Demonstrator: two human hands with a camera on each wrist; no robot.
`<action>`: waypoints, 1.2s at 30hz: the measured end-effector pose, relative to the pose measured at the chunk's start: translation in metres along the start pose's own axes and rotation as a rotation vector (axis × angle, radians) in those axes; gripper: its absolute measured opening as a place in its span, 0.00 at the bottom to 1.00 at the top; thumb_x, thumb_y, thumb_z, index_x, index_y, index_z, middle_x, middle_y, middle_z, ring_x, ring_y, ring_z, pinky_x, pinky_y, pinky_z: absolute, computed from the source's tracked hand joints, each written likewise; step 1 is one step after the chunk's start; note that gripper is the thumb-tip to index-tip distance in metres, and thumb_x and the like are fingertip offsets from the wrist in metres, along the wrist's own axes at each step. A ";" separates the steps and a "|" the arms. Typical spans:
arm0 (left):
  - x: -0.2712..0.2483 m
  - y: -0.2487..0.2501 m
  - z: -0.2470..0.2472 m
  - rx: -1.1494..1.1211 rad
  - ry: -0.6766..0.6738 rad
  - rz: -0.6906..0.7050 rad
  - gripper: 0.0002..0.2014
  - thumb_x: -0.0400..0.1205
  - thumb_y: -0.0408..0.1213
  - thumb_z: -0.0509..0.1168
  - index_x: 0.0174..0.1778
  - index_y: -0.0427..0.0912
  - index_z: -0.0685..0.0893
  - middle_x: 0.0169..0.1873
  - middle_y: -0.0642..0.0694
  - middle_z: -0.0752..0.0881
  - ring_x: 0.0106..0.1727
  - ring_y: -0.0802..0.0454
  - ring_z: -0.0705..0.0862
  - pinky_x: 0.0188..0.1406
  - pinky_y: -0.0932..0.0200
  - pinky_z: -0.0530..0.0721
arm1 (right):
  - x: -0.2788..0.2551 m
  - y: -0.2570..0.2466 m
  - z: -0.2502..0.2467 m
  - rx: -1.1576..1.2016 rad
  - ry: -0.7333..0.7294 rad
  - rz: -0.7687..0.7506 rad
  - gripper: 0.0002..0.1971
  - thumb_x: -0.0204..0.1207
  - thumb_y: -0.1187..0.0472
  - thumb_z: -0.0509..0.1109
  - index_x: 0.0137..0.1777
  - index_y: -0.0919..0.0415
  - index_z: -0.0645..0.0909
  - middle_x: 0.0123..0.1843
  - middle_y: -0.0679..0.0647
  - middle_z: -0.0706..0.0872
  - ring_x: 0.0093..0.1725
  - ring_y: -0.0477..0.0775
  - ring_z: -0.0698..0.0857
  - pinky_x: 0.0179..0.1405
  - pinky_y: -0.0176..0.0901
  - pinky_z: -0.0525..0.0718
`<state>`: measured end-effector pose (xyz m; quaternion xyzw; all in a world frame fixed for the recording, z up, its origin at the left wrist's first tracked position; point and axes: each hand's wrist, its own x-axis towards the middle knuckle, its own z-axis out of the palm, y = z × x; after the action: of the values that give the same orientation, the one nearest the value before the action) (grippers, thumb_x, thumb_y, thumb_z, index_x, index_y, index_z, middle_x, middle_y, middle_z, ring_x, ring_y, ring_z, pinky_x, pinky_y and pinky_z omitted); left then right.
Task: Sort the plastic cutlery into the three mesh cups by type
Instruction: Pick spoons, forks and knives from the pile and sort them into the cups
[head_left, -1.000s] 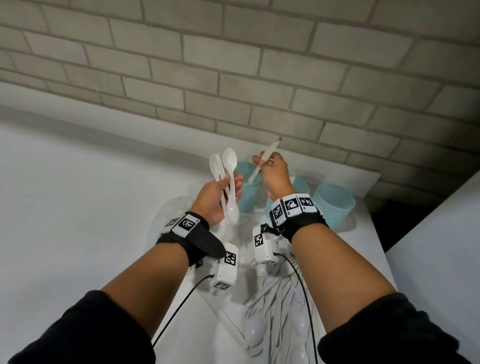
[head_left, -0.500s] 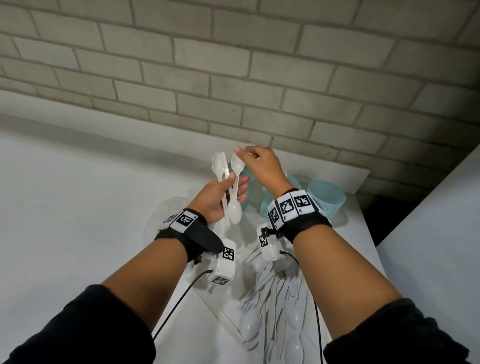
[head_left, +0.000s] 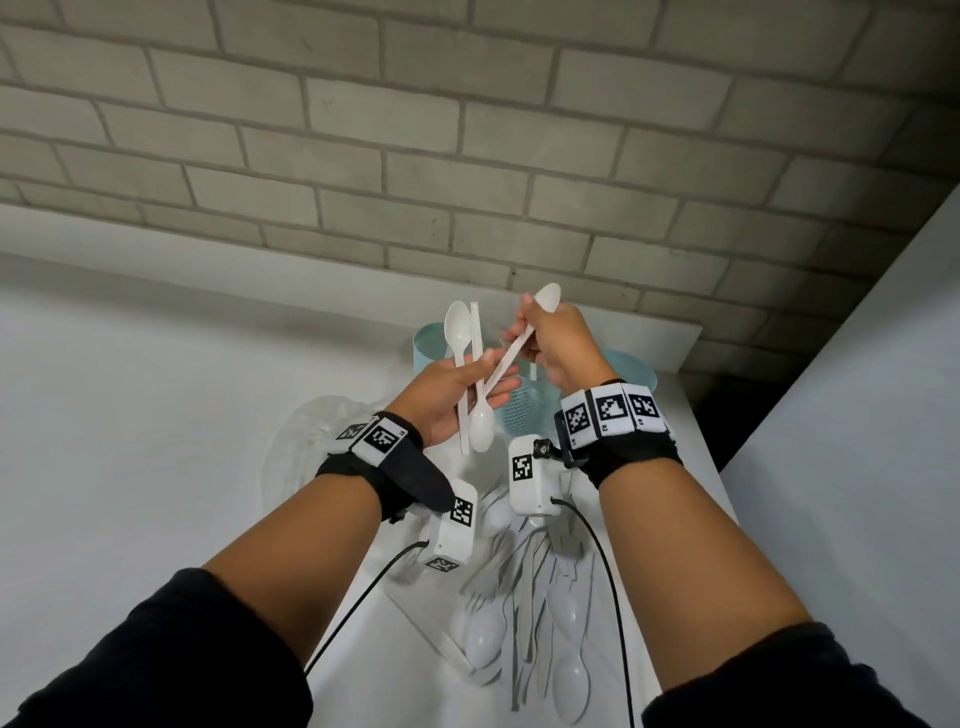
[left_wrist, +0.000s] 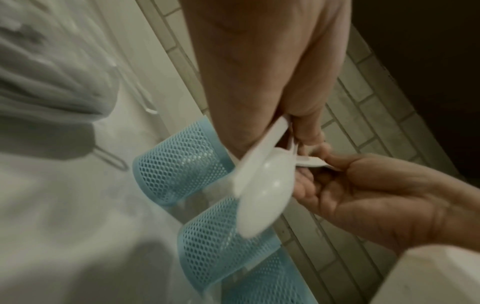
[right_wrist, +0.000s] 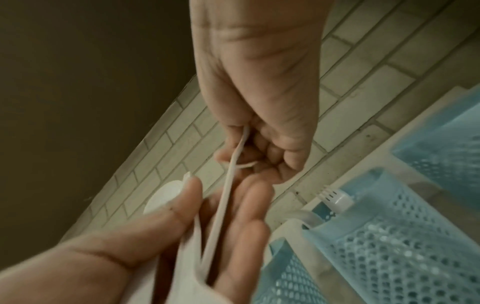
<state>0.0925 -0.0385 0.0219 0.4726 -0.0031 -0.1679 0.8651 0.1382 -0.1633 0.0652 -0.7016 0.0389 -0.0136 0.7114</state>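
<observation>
My left hand (head_left: 441, 395) grips a bundle of smooth white plastic cutlery (head_left: 470, 374), bowls above and below the fist; my right hand (head_left: 558, 340) pinches one slim spoon (head_left: 519, 343) drawn slantwise from it; the blue perforated mesh cups (head_left: 524, 410) stand just beyond both grips.

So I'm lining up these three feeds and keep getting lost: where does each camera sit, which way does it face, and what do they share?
Head: worn on the head, looking forward and down at both forearms, the left hand, right hand, a pile of cutlery and the brick wall.
Left wrist: looks along the left hand, which holds a spoon, toward the blue mesh cups.
Right wrist: looks along the right hand, which is pinching a spoon handle.
Shared: both hands, cups and wall show in all three.
</observation>
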 end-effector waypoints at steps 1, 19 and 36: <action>0.000 -0.001 0.000 -0.001 0.012 0.003 0.16 0.85 0.34 0.58 0.66 0.30 0.77 0.49 0.40 0.87 0.43 0.52 0.90 0.48 0.59 0.88 | 0.001 -0.001 -0.004 0.104 0.051 0.009 0.14 0.85 0.58 0.58 0.37 0.60 0.73 0.25 0.51 0.76 0.25 0.47 0.79 0.30 0.39 0.78; -0.001 0.001 0.005 -0.188 0.076 0.205 0.15 0.85 0.25 0.55 0.67 0.34 0.73 0.51 0.43 0.85 0.54 0.51 0.84 0.55 0.59 0.83 | -0.029 0.042 -0.036 -0.318 -0.485 0.430 0.13 0.67 0.52 0.79 0.42 0.55 0.78 0.26 0.48 0.64 0.17 0.39 0.56 0.11 0.26 0.49; -0.006 -0.009 0.000 0.061 0.036 0.161 0.07 0.81 0.21 0.62 0.52 0.30 0.82 0.48 0.40 0.87 0.42 0.53 0.90 0.51 0.64 0.87 | -0.014 0.031 -0.052 0.243 0.201 0.255 0.12 0.84 0.69 0.56 0.60 0.63 0.78 0.37 0.55 0.76 0.29 0.46 0.67 0.24 0.37 0.69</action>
<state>0.0843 -0.0413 0.0155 0.4997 -0.0308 -0.0890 0.8610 0.1191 -0.2132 0.0337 -0.5949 0.1963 0.0019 0.7794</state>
